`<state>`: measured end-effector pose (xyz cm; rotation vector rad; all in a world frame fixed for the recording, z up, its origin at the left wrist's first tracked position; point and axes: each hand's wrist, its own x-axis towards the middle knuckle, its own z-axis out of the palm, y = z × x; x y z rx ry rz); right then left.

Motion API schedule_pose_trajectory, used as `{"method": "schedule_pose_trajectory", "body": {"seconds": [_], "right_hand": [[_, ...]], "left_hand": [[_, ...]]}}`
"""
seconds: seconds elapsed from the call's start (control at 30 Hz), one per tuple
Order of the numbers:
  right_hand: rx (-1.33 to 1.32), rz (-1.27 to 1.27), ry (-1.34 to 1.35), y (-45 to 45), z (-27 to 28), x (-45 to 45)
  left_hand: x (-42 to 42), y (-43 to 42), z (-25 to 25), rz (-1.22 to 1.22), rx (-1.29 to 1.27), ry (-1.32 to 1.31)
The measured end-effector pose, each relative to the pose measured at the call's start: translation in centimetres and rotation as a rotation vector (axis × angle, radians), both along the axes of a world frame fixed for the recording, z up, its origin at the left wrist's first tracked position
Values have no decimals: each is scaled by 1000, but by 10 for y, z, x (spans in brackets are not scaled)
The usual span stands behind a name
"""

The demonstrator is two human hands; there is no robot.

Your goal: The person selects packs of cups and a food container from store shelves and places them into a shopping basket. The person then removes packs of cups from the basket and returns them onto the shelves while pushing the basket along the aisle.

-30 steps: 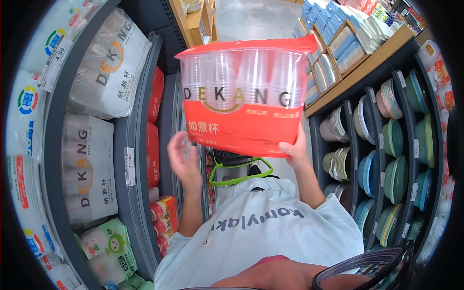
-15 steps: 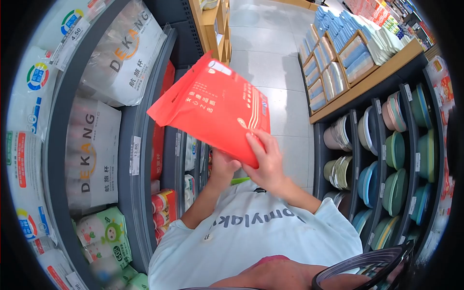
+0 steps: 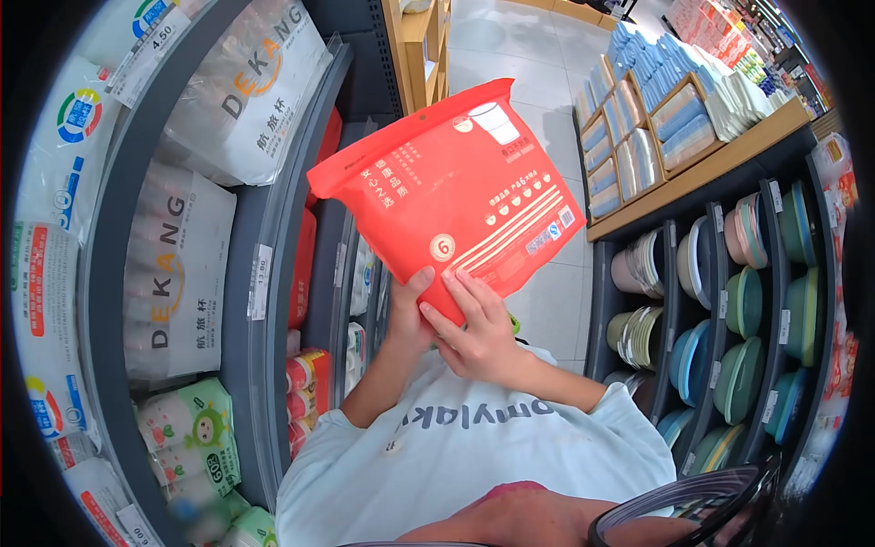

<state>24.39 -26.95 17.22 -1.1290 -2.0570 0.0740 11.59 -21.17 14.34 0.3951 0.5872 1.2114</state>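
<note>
A red plastic pack of paper cups (image 3: 456, 196), printed with a white cup and a round "6" badge, is held up in front of my chest. Its printed face is turned toward me, and it tilts up to the right. My left hand (image 3: 410, 314) grips the lower corner, thumb on the front and the other fingers hidden behind. Beside it, my right hand (image 3: 476, 333) is closed around the same corner, its fingers lying across the front.
On the left, dark shelves hold clear bags of DEKANG cups (image 3: 178, 273) and green tissue packs (image 3: 191, 438). To the right stand racks of stacked bowls (image 3: 743, 378) under a wooden display (image 3: 693, 173) of folded cloths. A tiled floor aisle (image 3: 510, 68) runs ahead between them.
The pack has swung right and turned so its printed face shows more fully. My right hand has shifted left and down along its lower edge, and my left thumb now shows in front.
</note>
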Motion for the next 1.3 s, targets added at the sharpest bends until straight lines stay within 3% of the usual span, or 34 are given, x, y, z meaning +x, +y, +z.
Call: {"method": "schedule_pose_trajectory", "body": {"seconds": [0.07,0.13,0.17,0.3,0.4,0.47,0.5,0.57,0.6,0.93,1.3], "right_hand": [[-37,35,16,0,-1,4],[-21,373,46,3,-6,21],[-23,376,45,4,-6,31],[83,-206,268,16,1,81],[147,-414,302,35,8,120],[-251,-314,903,39,10,137],[-252,-314,902,35,10,144],[-750,-82,1153,25,10,151],[-782,-83,1162,23,10,147],[-853,-55,1313,20,-3,141],[-547,-64,1431,24,-3,139]], "left_hand": [[-7,6,-8,-4,6,-10],[-13,11,-5,-6,-7,-24],[-16,13,-2,-3,-8,-25],[-33,20,1,-9,-17,-2],[-43,23,2,-30,15,-30],[-50,24,5,-87,-30,-42],[-52,24,5,-86,-30,-43],[-53,25,6,-135,-54,-16],[-53,27,7,-134,-55,-16],[-55,36,3,-183,-11,33],[-52,25,10,-232,295,220]]}}
